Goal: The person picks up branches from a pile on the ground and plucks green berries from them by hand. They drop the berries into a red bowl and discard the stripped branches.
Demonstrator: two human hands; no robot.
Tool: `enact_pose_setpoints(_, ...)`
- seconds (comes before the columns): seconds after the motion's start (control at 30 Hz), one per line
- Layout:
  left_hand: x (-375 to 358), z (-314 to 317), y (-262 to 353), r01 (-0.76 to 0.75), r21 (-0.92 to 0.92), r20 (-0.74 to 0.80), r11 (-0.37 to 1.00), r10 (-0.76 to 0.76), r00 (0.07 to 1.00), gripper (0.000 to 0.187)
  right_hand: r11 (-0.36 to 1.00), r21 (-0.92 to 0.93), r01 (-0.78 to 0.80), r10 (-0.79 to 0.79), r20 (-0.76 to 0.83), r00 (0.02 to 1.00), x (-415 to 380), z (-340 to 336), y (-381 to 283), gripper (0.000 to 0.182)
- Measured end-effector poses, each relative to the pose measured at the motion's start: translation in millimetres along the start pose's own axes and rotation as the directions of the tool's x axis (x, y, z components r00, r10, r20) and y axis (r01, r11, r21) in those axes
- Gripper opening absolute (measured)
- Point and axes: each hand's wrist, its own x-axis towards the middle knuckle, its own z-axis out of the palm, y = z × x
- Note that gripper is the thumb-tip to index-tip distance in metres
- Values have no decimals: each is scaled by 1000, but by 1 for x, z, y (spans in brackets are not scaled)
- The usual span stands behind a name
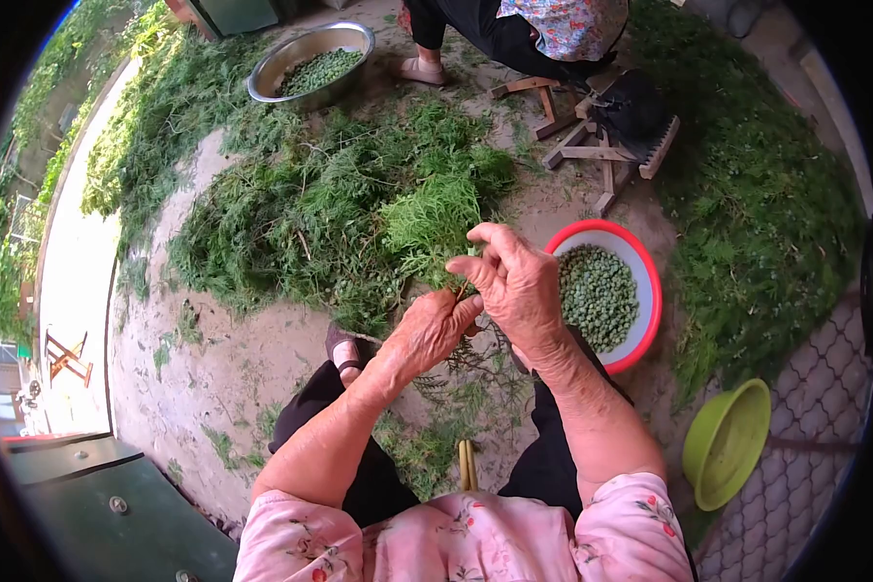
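My left hand (435,328) is closed around the stem of a leafy evergreen branch (432,228), whose bright feathery sprays fan out beyond the fingers. Close beside it, my right hand (519,286) has its thumb and fingers curled together at the branch; what lies between the fingertips is too small to make out. Just right of that hand stands a white basin with a red rim (656,291), holding many small round green seed cones (599,301). Under and beyond the branch lies a large heap of cut greenery (310,213).
A metal basin (357,39) with more green cones stands at the back left. Beyond the heap, another person (553,34) sits by a wooden folding stool (601,150). A lime-green basin (727,446) leans at the right, near more greenery (757,213). A green metal panel (126,514) is at lower left.
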Motion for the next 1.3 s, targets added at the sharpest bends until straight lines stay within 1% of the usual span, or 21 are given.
enact_pose_setpoints(0.03,0,1,-2,-83,63,-14,995,84,996,58,994,-86,71,-74,-38,996,0,7,3,19)
enact_pose_setpoints(0.1,-1,-2,1,-27,104,14,994,25,1000,54,976,-171,136,-149,-69,986,1,11,5,17)
enact_pose_setpoints(0.17,-4,-3,1,27,252,-125,967,5,992,47,990,119,-72,86,-117,989,3,12,4,14)
enact_pose_setpoints(0.2,-5,-1,0,12,-80,-168,997,-26,985,39,990,118,-72,85,-117,989,3,11,5,14)
enact_pose_setpoints(0.27,-7,-3,7,-16,-238,-218,971,-37,975,32,918,353,-181,226,-90,970,4,7,8,11)
enact_pose_setpoints(0.37,-12,-5,12,25,-355,-193,935,-100,976,27,686,679,-261,464,-132,876,16,-8,15,9)
enact_pose_setpoints(0.43,-13,-7,10,53,-369,-178,928,-126,976,25,568,788,-236,454,-61,889,24,-25,24,10)
enact_pose_setpoints(0.5,-11,-11,2,-65,73,-226,995,80,971,21,484,846,-225,446,-17,895,25,-32,24,13)
enact_pose_setpoints(0.57,-10,-13,2,-44,19,-217,999,47,975,19,183,943,-278,586,122,801,26,-36,26,15)
enact_pose_setpoints(0.63,-9,-13,2,-25,-36,-207,999,17,978,18,181,943,-278,599,118,792,25,-37,29,16)
enact_pose_setpoints(0.7,-8,-13,0,-83,1,-222,997,81,972,17,570,708,-416,377,224,899,22,-35,35,12)
enact_pose_setpoints(0.77,-7,-12,1,-113,15,-216,993,114,970,18,732,385,-563,442,361,821,20,-32,26,12)
enact_pose_setpoints(0.83,-7,-11,3,-143,26,-209,989,145,967,20,717,356,-599,425,458,781,16,-24,24,14)
enact_pose_setpoints(0.87,-7,-12,5,-140,19,-170,990,142,975,20,689,454,-565,394,420,818,12,-14,32,18)
enact_pose_setpoints(0.93,-7,-12,5,-137,12,-131,991,137,982,21,700,433,-568,378,450,809,14,-20,13,18)
enact_pose_setpoints(1.03,-6,-14,4,-60,11,-88,998,60,994,22,705,410,-579,346,513,785,14,-20,13,20)
enact_pose_setpoints(1.1,-6,-15,8,-80,63,-90,995,86,992,24,889,255,-382,225,482,847,11,-11,23,22)
enact_pose_setpoints(1.17,-3,-14,0,-79,48,-96,996,84,992,24,934,212,-286,146,503,852,11,-12,25,23)
enact_pose_setpoints(1.23,-1,-13,-6,-78,32,-103,996,81,991,25,789,402,-465,204,542,815,13,-17,9,22)
enact_pose_setpoints(1.27,0,-13,-8,-40,30,-110,999,43,993,25,699,347,-625,352,595,723,13,-21,13,23)
enact_pose_setpoints(1.3,0,-13,-9,-1,27,-118,1000,4,993,25,700,346,-625,350,597,722,14,-20,11,23)
